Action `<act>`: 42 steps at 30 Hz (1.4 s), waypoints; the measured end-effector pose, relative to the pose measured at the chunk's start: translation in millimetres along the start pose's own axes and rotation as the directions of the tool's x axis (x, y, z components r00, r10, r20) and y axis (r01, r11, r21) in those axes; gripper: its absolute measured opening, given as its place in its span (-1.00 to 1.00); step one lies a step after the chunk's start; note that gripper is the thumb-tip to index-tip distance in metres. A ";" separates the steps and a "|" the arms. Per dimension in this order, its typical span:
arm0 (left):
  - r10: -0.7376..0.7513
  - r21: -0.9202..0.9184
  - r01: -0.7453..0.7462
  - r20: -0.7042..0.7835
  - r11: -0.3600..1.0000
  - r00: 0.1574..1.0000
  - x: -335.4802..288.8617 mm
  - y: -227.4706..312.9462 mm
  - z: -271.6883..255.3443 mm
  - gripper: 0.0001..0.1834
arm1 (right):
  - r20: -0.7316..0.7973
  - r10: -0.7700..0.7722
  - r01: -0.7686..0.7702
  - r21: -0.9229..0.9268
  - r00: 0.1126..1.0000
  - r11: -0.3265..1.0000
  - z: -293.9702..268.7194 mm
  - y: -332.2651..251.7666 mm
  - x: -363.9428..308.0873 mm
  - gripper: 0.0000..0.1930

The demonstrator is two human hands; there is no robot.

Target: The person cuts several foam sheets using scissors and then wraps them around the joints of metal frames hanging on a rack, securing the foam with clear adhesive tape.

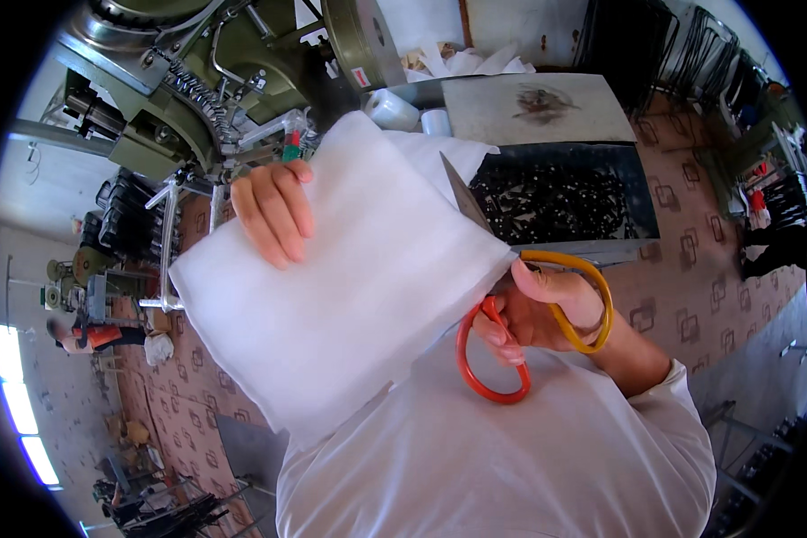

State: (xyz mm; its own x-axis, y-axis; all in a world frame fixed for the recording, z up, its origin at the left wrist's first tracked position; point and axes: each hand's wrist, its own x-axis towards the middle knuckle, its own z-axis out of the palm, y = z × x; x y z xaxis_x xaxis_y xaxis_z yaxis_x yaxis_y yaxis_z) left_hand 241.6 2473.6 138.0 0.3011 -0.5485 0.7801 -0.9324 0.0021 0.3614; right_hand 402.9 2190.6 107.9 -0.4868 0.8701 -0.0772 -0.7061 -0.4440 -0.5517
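Note:
My left hand point(273, 213) grips a soft white sheet point(350, 287), perhaps cloth or thin padding, with its fingers bent over the top and the thumb hidden beneath. The sheet hangs in front of my chest, its right corner by the scissors. In my right hand point(551, 309) is a pair of scissors point(466, 202) with one yellow and one orange-red handle loop. My thumb goes through the yellow loop and some fingers through the red one. A blade points up and left past the sheet's right edge; the other blade is mostly hidden by the sheet.
Ahead on the left stands a large green machine point(278, 85) with a spring and metal bars. A dark bin point(646, 193) holds many small black pieces, with a stained board point(475, 108) behind it. Two white rolls point(391, 111) lie nearby. Another person point(99, 337) is far left.

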 end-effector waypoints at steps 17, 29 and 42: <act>-0.112 -0.006 0.114 0.118 0.993 0.987 17.6 -1.7 5.7 -0.88 | -0.110 -0.105 0.086 -0.163 0.988 0.983 -8.8 3.6 -0.2 -0.26; -0.101 -0.110 0.139 0.300 0.984 0.949 37.6 -18.6 15.0 -0.87 | -0.327 -0.263 0.171 -0.284 0.908 0.943 -21.2 11.3 5.3 -0.42; 0.008 -0.236 0.052 0.246 0.970 0.969 28.5 -28.0 31.3 -0.93 | -0.242 -0.150 0.075 -0.295 0.958 0.952 -12.8 -0.3 10.7 -0.31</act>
State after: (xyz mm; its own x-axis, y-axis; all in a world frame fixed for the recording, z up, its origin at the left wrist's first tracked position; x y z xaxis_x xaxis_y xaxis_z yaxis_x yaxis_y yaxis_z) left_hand 270.0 2431.7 134.1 0.2347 -0.7375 0.6332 -0.8419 0.1714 0.5117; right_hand 404.5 2202.7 96.5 -0.2356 0.9526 -0.1923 -0.5571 -0.2946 -0.7765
